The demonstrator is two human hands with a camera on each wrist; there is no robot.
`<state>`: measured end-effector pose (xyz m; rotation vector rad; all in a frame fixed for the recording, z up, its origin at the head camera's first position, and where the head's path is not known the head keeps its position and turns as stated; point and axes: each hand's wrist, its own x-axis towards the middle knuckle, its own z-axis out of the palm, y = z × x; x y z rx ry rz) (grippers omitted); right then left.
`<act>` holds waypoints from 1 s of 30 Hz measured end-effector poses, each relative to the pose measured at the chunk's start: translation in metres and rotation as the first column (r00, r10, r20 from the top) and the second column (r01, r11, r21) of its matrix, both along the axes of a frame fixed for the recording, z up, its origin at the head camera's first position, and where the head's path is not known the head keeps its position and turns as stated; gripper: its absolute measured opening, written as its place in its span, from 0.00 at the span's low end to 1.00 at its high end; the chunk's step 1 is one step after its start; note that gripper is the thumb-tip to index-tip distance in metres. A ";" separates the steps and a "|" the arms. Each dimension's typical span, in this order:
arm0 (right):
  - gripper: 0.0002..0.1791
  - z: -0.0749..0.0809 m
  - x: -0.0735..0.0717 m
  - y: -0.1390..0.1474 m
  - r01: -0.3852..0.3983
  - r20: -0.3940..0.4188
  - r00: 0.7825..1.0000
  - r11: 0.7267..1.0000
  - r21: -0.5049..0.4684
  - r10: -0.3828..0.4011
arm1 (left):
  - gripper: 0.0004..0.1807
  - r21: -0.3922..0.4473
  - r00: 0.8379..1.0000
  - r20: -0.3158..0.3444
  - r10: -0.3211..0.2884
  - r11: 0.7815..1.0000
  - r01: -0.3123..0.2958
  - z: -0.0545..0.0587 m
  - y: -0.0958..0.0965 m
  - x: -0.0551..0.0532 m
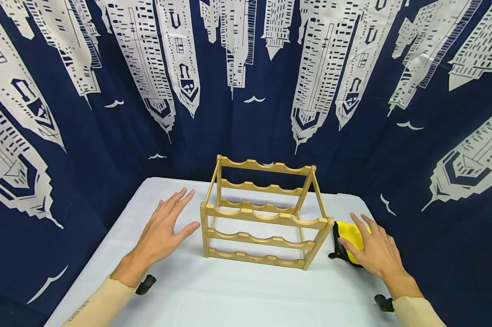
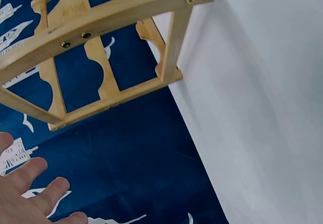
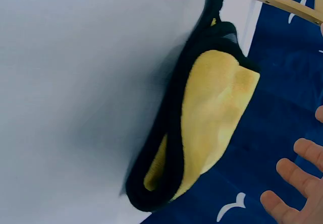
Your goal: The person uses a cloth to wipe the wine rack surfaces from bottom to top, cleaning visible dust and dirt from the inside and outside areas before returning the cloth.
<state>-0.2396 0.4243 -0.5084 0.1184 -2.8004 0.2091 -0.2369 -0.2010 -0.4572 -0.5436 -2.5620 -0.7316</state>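
A light wooden bottle rack (image 1: pixel 266 218) with three tiers of scalloped rails stands upright on the white table. My left hand (image 1: pixel 162 229) hovers by its left side, fingers spread, thumb close to the front left post; whether it touches cannot be told. A folded yellow cloth (image 1: pixel 349 234) with black edging and a loop lies right of the rack. Over its right part hovers my right hand (image 1: pixel 374 250), fingers spread, holding nothing. In the right wrist view the cloth (image 3: pixel 214 103) shows its folds, apart from the fingertips (image 3: pixel 275 204). The left wrist view shows the rack's end frame (image 2: pixel 116 17).
The white table (image 1: pixel 229 295) has its far edge just behind the rack. A dark blue curtain (image 1: pixel 238 131) with white building and bird prints hangs behind and at both sides. Black wrist straps (image 1: pixel 146 284) show at both wrists.
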 end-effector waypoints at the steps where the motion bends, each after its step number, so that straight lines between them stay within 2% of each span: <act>1: 0.54 -0.001 -0.001 0.000 0.008 0.008 1.000 1.000 -0.006 -0.008 | 0.48 0.013 1.000 -0.011 -0.008 1.000 0.008 0.000 0.002 0.000; 7: 0.54 -0.008 -0.004 0.003 0.038 0.056 0.998 0.999 -0.027 -0.036 | 0.44 0.090 0.992 -0.106 -0.066 0.993 0.076 0.002 0.014 -0.001; 11: 0.53 -0.011 -0.008 0.006 0.048 0.074 0.996 0.998 -0.044 -0.044 | 0.41 0.128 0.979 -0.181 -0.096 0.984 0.121 0.002 0.025 -0.003; 15: 0.54 -0.017 -0.012 0.008 0.090 0.101 0.991 0.994 -0.065 -0.084 | 0.37 0.157 0.965 -0.235 -0.115 0.975 0.155 0.002 0.034 -0.005; 22: 0.54 -0.028 -0.018 0.009 0.180 0.166 0.973 0.975 -0.127 -0.159 | 0.24 0.226 0.959 -0.248 -0.139 0.954 0.197 0.003 0.041 -0.007; 30: 0.52 -0.037 -0.025 0.005 0.286 0.321 0.923 0.937 -0.202 -0.212 | 0.20 0.243 0.960 -0.235 -0.154 0.947 0.212 0.006 0.041 -0.009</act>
